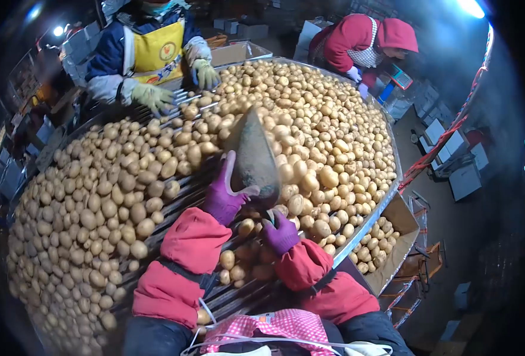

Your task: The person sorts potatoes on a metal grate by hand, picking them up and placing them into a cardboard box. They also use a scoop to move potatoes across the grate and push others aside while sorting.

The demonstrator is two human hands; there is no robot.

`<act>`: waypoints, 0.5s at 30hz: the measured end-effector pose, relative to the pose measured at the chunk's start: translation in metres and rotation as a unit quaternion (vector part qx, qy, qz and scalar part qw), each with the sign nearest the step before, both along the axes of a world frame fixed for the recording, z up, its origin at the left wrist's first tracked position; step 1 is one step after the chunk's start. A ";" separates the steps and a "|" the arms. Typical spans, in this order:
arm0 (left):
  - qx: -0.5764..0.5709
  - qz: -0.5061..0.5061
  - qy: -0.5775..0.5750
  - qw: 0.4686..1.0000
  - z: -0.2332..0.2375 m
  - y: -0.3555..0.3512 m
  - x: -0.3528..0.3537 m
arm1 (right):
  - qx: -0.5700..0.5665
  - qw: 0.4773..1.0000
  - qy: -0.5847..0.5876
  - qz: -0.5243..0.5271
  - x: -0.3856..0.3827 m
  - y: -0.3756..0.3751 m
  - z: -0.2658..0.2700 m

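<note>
A dark, pointed metal scoop (255,160) lies over the potatoes (328,178), its tip towards the far side and its wide end near me. My right hand (281,232), in a purple glove, is closed around the handle at the scoop's near end. On the scoop's left, my left hand (227,193) in a matching glove has its thumb and fingers spread, right at the metal edge. Several potatoes sit between my forearms on the slatted tabletop (239,299).
Across the table a person in a yellow apron (160,53) has two gloved hands over the slats. Another person in a red hood (357,44) leans by a scale (400,77). A cardboard box (400,234) of potatoes adjoins the metal table rim (366,224) on the right.
</note>
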State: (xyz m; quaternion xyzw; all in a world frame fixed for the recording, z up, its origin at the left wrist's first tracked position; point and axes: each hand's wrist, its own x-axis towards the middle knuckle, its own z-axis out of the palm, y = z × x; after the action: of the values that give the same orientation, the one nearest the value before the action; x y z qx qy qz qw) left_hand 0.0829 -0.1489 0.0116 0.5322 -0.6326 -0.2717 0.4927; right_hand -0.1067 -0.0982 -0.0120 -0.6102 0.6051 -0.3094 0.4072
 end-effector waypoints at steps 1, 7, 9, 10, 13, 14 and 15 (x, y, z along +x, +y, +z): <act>-0.029 -0.012 0.003 1.000 0.010 0.014 0.000 | 0.062 0.995 -0.073 0.020 -0.005 0.014 -0.005; -0.005 0.064 -0.016 0.998 0.061 0.163 0.022 | -0.049 0.962 -0.109 0.246 -0.016 0.060 -0.010; 0.020 0.121 0.025 0.992 0.064 0.220 0.036 | 0.035 0.920 -0.180 0.346 -0.011 0.059 -0.003; 0.032 0.160 0.025 0.986 0.071 0.250 0.044 | 0.100 0.906 -0.214 0.352 0.000 0.071 0.019; -0.081 0.325 0.063 0.940 0.053 0.336 0.074 | 0.182 0.848 -0.214 0.449 0.038 0.090 0.007; -0.091 0.373 0.111 0.917 0.056 0.371 0.078 | 0.191 0.830 -0.193 0.486 0.052 0.098 -0.010; -0.084 0.433 0.094 0.892 0.061 0.404 0.079 | 0.167 0.814 -0.191 0.522 0.069 0.117 -0.015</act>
State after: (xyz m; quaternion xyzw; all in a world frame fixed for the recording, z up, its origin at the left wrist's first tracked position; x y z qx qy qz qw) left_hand 0.1620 0.2554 0.0725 0.6818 -0.3106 -0.0256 0.6618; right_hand -0.0372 0.0185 -0.0274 -0.6861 0.1477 -0.0548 0.7103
